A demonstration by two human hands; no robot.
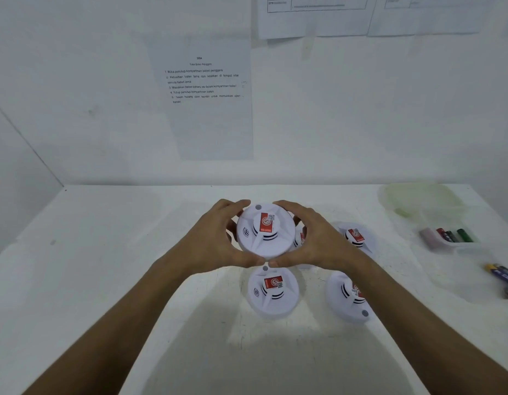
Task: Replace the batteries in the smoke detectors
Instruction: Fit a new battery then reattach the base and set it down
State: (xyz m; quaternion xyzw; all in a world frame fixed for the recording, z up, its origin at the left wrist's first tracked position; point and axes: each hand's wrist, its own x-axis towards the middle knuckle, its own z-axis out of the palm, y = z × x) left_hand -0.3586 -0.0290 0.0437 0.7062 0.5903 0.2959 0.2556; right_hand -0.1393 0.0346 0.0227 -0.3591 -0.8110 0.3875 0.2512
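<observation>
Five smoke detectors: four on the table (pixel 104 252), one (pixel 265 230) gripped by left hand (pixel 215 243) and right hand (pixel 318 238).

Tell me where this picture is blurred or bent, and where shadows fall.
Head view: wide-angle lens bends the table edges; the batteries at right are smeared; the held smoke detector reads fairly sharp; shadows of both arms darken the near tabletop.

One smoke detector (pixel 265 230) sits between the left hand (pixel 215 240) and the right hand (pixel 315 238), above the table (pixel 104 252). Just below the thumbs lies a second detector (pixel 272 292), a third (pixel 346 297) lies under the right wrist, and a fourth (pixel 356 236) lies just right of the right hand. Far right of both hands, a tray of batteries (pixel 449 236) lies behind loose batteries (pixel 503 276).
</observation>
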